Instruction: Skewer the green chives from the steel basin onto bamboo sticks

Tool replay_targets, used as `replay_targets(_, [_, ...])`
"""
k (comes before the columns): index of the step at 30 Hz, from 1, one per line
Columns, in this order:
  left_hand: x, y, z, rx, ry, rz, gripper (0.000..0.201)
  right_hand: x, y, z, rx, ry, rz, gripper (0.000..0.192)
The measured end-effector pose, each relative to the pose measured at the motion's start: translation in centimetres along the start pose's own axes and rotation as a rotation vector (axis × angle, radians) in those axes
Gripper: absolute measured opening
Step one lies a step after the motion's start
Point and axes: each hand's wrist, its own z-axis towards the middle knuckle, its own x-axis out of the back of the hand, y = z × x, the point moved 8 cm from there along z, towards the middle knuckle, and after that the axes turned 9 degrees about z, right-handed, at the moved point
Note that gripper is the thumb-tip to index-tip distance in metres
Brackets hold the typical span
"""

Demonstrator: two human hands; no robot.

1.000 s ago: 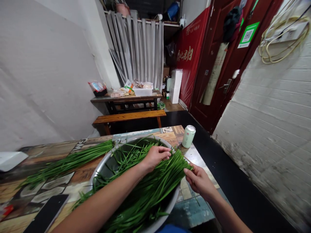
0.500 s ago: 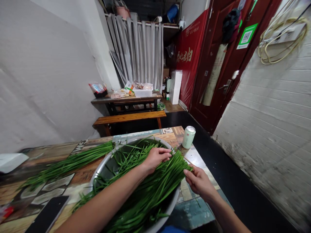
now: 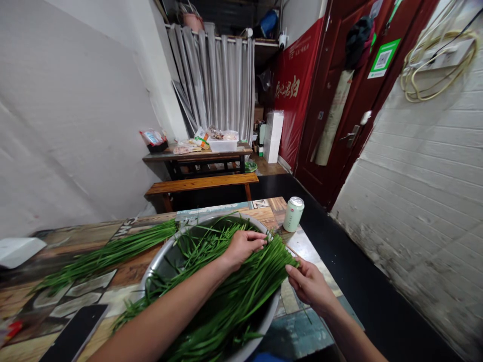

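Observation:
A large metal basin [image 3: 153,266] stands on the table, heaped with long green garlic chives [image 3: 234,296]. Their cut ends bunch at the basin's right rim. Over these ends is my left hand [image 3: 245,246], its fingers pinched together at the chives. My right hand [image 3: 311,281] closes thumb and fingers on the ends at the bunch's right side. A thin brown stick-like thing [image 3: 292,251] shows just above my right fingers; what it is I cannot tell. Another bundle of garlic chives [image 3: 113,254] lies on the table left of the basin.
A pale green can [image 3: 293,214] stands beyond my right hand, near the table's edge. At the lower left lies a black phone [image 3: 75,334]. Farther off are a wooden bench [image 3: 204,184] and a second table [image 3: 162,157] with a white plastic box [image 3: 223,145] and food packets.

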Motion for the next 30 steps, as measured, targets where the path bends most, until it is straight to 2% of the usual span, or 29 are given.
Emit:
replay_targets(9, [-0.4,-0.1,-0.5,-0.116,-0.033,0.195,0.027,-0.3,0.0,0.1,0.009,0.007,0.011,0.041])
replay_targets(12, [-0.6,-0.3,-0.9,-0.105,-0.071,0.166,0.030,-0.4,0.0,0.1,0.003,0.016,0.011,0.042])
replay_targets(15, [-0.4,0.4,-1.3,-0.077,-0.122,0.065,0.046,-0.8,-0.3,-0.3,0.016,-0.018,0.006,0.042])
replay_targets(17, [-0.6,1.6,-1.8,-0.091,-0.215,0.027,0.056,-1.5,-1.0,-0.6,0.044,-0.075,0.008,0.039])
replay_targets(18, [-0.9,2.3,-2.3,-0.106,-0.300,0.041,0.056,-1.9,-1.6,-0.8,0.068,-0.101,0.011,0.038])
replay_targets(21, [-2.3,3.3,-4.2,-0.112,-0.588,0.186,0.043,-2.9,-4.1,-1.5,0.165,-0.147,-0.007,0.035])
replay_targets(24, [-3.2,3.2,-6.1,-0.077,-0.779,0.200,0.038,-3.8,-6.1,-1.9,0.190,-0.213,-0.073,0.033])
replay_targets(27, [-3.4,3.7,-7.5,-0.069,-0.831,0.016,0.040,-4.4,-7.5,-2.4,0.181,-0.309,-0.148,0.043])
replay_targets(30, [-2.1,5.1,-8.2,-0.098,-0.726,-0.103,0.041,-4.0,-8.7,-3.4,0.193,-0.355,-0.265,0.056])
